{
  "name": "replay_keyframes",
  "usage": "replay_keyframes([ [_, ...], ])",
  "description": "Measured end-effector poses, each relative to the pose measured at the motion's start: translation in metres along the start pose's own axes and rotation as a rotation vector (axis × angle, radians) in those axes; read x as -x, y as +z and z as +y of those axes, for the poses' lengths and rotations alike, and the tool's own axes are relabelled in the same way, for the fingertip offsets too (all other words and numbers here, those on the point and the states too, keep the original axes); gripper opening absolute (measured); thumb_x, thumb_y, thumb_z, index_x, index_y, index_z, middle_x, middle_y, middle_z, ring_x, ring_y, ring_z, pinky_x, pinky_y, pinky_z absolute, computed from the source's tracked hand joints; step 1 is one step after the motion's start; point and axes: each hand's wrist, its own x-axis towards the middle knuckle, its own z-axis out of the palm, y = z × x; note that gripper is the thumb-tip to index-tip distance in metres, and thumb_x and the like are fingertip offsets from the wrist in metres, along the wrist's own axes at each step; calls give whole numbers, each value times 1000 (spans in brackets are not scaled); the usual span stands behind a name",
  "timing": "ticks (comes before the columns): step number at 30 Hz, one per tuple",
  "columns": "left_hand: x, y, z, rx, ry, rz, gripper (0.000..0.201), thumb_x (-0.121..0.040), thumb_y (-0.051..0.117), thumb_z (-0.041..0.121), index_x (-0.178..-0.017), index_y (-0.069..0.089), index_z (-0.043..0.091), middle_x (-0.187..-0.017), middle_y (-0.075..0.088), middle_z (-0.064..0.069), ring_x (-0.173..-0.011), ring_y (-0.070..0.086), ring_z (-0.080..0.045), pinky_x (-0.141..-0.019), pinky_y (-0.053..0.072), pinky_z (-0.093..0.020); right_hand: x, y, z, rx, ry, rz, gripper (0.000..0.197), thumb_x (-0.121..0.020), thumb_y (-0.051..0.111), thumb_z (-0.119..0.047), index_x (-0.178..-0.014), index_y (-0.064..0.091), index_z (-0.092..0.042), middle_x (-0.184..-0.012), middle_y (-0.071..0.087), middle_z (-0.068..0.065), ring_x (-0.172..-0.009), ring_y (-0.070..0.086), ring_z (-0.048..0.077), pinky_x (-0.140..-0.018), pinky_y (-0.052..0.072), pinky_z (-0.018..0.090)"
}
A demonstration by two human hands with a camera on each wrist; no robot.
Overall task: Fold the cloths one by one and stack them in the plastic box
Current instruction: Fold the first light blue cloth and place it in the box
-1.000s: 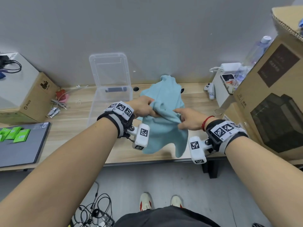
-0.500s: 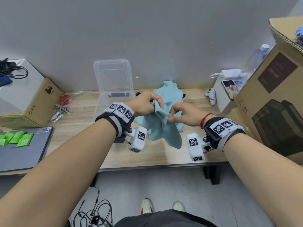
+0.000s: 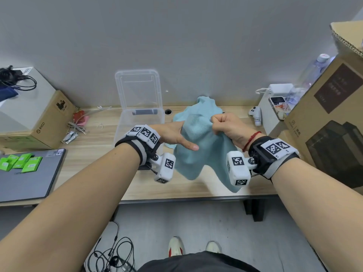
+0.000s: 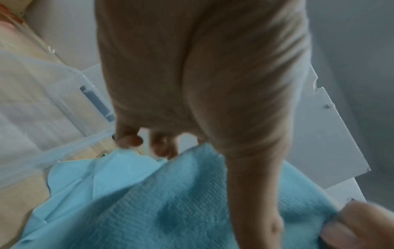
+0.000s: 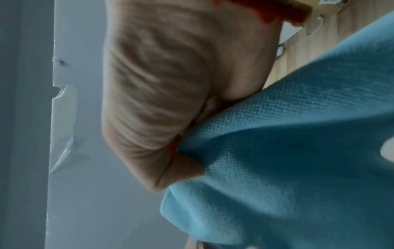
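I hold a light blue cloth [image 3: 198, 154] [image 4: 170, 210] [image 5: 298, 168] up over the wooden desk; its lower end hangs near the front edge. My left hand [image 3: 174, 135] [image 4: 192, 84] holds its left side, thumb laid across the front and fingers behind it. At the cloth's upper right, my right hand [image 3: 225, 124] [image 5: 160, 101] is a fist clenched on a bunch of fabric. More blue cloth [image 3: 206, 104] lies on the desk behind. The clear plastic box [image 3: 141, 119] [image 4: 42, 118] stands just left of my left hand, with nothing seen inside it.
The box's lid [image 3: 139, 89] leans on the wall. A big cardboard box [image 3: 324, 124] stands at the right and another [image 3: 39, 124] at the left. A grey laptop [image 3: 29, 179] carries green packets [image 3: 19, 163]. A white controller [image 3: 255, 114] lies beyond my right hand.
Both hands have raised the cloth off the desk and moved apart, spreading its top edge. The right hand went from a fingertip pinch to a fist, and the left thumb now lies straight.
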Motion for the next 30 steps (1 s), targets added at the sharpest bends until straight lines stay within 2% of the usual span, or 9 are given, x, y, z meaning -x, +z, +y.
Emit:
replay_keyframes([
  [2,1,2,6,-51,138,166,105,-54,91,44,-142,35,39,-147,39,10,-136,36,-10,-114,32,-36,1,0,-6,44,9,-46,30,-61,50,0,-48,31,-19,-48,25,-5,-48,23,8,-45,24,15],
  [4,-1,0,9,-100,226,262,104,-60,91,34,-144,31,37,-149,30,10,-137,29,-10,-114,27,-32,1,0,-10,65,22,-97,29,-62,50,-1,-48,32,-20,-49,28,-4,-48,27,9,-47,27,16],
  [9,-1,2,20,-156,168,157,41,-71,83,35,-106,65,24,-115,60,10,-113,50,-9,-107,36,-33,-3,-7,-9,161,19,-106,31,-64,55,-5,-53,30,-20,-56,22,0,-54,23,11,-51,22,21],
  [12,-8,1,14,-193,162,168,23,-71,82,41,-78,67,24,-109,63,8,-110,53,-9,-106,37,-33,-5,-16,-4,178,60,-112,26,-63,58,-5,-58,38,-20,-57,29,-2,-57,26,11,-54,21,26],
  [14,-10,0,11,-182,154,153,22,-73,81,34,-71,62,21,-100,65,1,-100,57,-14,-98,42,-31,-4,-24,2,249,118,-103,24,-63,63,-7,-75,46,-20,-59,36,-4,-57,30,11,-54,24,25],
  [17,-13,-5,7,-118,160,121,31,-73,78,21,-65,49,18,-66,50,-3,-65,44,-18,-65,37,-30,-4,-37,11,575,233,-175,39,-73,75,-10,-105,54,-19,-70,44,-5,-62,41,15,-58,33,26],
  [21,-18,-12,3,-212,150,187,19,-82,76,18,-84,57,19,-66,53,5,-61,44,-9,-60,36,-22,-4,-43,19,913,281,-289,25,-75,79,-23,-95,67,-13,-80,65,-3,-71,58,13,-62,45,23],
  [25,-20,-21,-7,-379,133,233,19,-88,67,31,-85,65,13,-79,62,-7,-71,50,-17,-68,39,-29,-2,-56,33,822,417,-324,39,-63,84,-44,-93,72,-21,-91,74,-2,-85,69,18,-83,55,33],
  [30,-25,-31,-23,-455,44,234,20,-91,64,25,-98,69,7,-92,67,-13,-83,58,-26,-83,48,-37,2,-62,39,340,424,-131,20,-75,79,-6,-94,73,-7,-92,75,12,-80,72,25,-80,59,36],
])
